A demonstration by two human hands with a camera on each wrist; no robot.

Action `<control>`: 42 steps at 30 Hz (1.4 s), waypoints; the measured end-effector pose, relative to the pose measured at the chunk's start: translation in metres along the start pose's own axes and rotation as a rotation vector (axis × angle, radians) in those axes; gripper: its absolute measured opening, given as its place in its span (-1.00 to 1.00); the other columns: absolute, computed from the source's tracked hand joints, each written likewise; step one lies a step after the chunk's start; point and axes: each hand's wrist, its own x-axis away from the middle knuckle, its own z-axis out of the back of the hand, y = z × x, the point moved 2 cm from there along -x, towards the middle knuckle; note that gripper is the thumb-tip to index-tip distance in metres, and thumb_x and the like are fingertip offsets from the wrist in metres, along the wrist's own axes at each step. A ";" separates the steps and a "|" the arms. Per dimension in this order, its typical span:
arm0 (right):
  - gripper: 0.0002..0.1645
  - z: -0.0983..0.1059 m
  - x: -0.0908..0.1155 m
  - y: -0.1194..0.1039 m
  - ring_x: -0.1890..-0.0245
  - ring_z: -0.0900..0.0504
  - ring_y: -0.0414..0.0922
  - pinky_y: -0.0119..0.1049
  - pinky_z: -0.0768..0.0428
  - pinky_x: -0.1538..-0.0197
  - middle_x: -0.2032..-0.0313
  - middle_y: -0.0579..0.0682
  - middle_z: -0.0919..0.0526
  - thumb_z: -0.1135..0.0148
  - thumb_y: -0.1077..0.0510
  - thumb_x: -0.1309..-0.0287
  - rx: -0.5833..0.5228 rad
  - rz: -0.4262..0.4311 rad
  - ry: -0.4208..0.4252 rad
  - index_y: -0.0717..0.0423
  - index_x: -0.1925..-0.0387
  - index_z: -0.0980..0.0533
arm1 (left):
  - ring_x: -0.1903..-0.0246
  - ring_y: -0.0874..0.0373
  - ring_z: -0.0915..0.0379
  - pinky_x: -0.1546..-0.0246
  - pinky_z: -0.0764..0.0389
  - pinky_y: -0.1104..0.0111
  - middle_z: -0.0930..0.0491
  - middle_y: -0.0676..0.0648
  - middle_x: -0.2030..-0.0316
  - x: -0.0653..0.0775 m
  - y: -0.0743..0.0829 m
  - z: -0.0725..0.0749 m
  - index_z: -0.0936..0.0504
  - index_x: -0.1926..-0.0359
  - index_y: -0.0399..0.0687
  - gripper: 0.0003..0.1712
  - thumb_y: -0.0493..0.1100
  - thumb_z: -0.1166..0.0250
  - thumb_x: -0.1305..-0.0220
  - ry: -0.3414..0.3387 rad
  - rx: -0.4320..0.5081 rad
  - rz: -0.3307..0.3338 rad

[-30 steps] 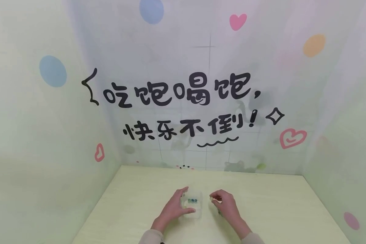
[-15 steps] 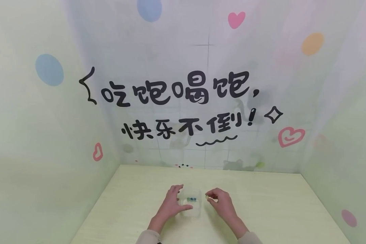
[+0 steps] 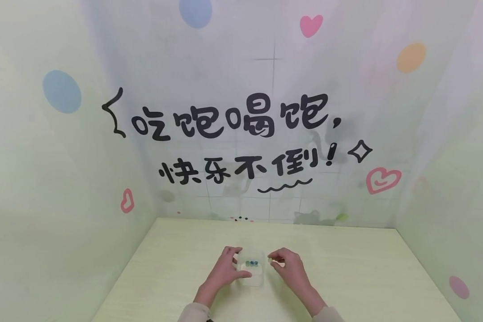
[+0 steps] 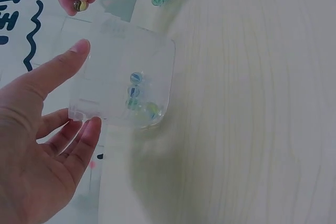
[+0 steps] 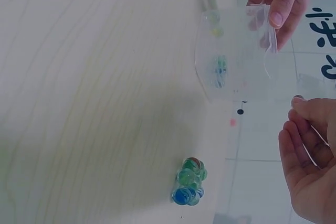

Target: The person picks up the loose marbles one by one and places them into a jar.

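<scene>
A clear plastic box [image 3: 251, 278] stands on the table with several glass marbles [image 4: 134, 90] at its bottom. My left hand [image 3: 224, 268] holds the box from the left side, thumb and fingers at its rim [image 5: 269, 51]. Close to the box's right side, raised near rim height, my right hand [image 3: 291, 267] pinches a yellowish, dark-streaked marble [image 4: 80, 6] between thumb and fingertips. In the right wrist view only a sliver of that marble shows past the fingers. A cluster of blue and green marbles [image 5: 190, 182] lies on the table beneath the right hand; the head view hides it.
The pale wood-grain table [image 3: 366, 273] is bounded by a printed back wall [image 3: 205, 201] and two side walls. Bare tabletop extends to both sides of the hands.
My right hand has moved left with the marble, closer to the box. The left hand stays at the box. The head view has shifted slightly.
</scene>
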 end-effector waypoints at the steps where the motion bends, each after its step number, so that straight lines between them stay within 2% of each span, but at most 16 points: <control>1: -0.80 0.000 0.000 -0.001 0.32 -0.68 -0.15 -0.28 -0.76 0.20 0.31 -0.03 -0.74 -0.42 0.39 -0.02 -0.002 0.003 -0.001 0.10 0.30 -0.68 | 0.04 -0.02 -0.48 0.30 -0.57 0.40 -0.38 -0.26 -0.15 0.000 0.001 0.001 -0.40 -0.30 -0.28 -0.08 -0.09 -0.61 0.05 -0.003 0.004 0.000; 5: -0.80 -0.002 -0.001 -0.003 0.32 -0.68 -0.16 -0.29 -0.75 0.20 0.31 -0.04 -0.74 -0.42 0.39 -0.03 -0.003 0.014 -0.006 0.09 0.29 -0.68 | 0.03 -0.03 -0.49 0.30 -0.56 0.39 -0.38 -0.25 -0.15 0.000 0.002 0.002 -0.40 -0.29 -0.28 -0.10 -0.10 -0.61 0.04 -0.013 0.006 0.001; 12: -0.79 -0.007 -0.002 -0.005 0.32 -0.66 -0.23 -0.43 -0.72 0.21 0.31 -0.08 -0.74 -0.42 0.37 -0.03 0.006 0.009 -0.024 0.08 0.27 -0.69 | 0.05 -0.01 -0.50 0.29 -0.57 0.40 -0.41 -0.26 -0.17 0.001 0.002 0.002 -0.39 -0.32 -0.28 -0.07 -0.10 -0.60 0.03 -0.031 -0.002 -0.013; 22: -0.79 -0.012 -0.001 -0.005 0.31 -0.64 -0.25 -0.40 -0.73 0.20 0.29 -0.06 -0.74 -0.42 0.37 -0.04 -0.007 0.006 -0.063 0.09 0.26 -0.69 | 0.04 0.00 -0.48 0.25 -0.58 0.32 -0.38 -0.25 -0.16 -0.002 0.004 0.001 -0.36 -0.39 -0.22 -0.04 -0.07 -0.59 0.00 -0.073 -0.057 -0.010; 26: -0.79 -0.013 0.000 -0.005 0.31 -0.64 -0.25 -0.38 -0.73 0.20 0.29 -0.07 -0.74 -0.42 0.37 -0.05 -0.008 -0.001 -0.075 0.08 0.26 -0.68 | -0.02 -0.07 -0.47 0.19 -0.62 0.24 -0.35 -0.26 -0.15 -0.002 0.005 0.000 -0.34 -0.39 -0.24 -0.02 -0.06 -0.59 0.01 -0.075 -0.037 -0.021; 33: -0.80 -0.014 0.001 -0.005 0.32 -0.66 -0.20 -0.18 -0.76 0.20 0.30 -0.03 -0.74 -0.42 0.38 -0.05 -0.026 0.034 -0.073 0.11 0.27 -0.69 | -0.14 -0.18 -0.46 -0.06 -0.63 -0.01 -0.37 -0.26 -0.23 -0.002 0.001 -0.005 -0.32 -0.37 -0.25 -0.03 -0.05 -0.59 -0.01 -0.073 0.001 -0.042; 38: -0.80 -0.014 0.001 -0.006 0.32 -0.66 -0.20 -0.25 -0.76 0.22 0.30 -0.03 -0.74 -0.42 0.38 -0.04 -0.027 0.030 -0.081 0.11 0.27 -0.69 | -0.20 -0.28 -0.43 -0.15 -0.56 -0.13 -0.40 -0.31 -0.30 -0.002 -0.001 -0.007 -0.30 -0.38 -0.27 -0.03 -0.09 -0.58 -0.02 -0.089 0.061 -0.040; 42: -0.80 -0.015 0.001 -0.007 0.32 -0.66 -0.22 -0.33 -0.75 0.22 0.30 -0.04 -0.74 -0.42 0.37 -0.04 -0.022 0.023 -0.092 0.10 0.27 -0.69 | -0.22 -0.30 -0.41 -0.17 -0.54 -0.15 -0.40 -0.32 -0.31 -0.003 -0.004 -0.008 -0.29 -0.38 -0.25 -0.04 -0.09 -0.57 -0.03 -0.097 0.087 -0.037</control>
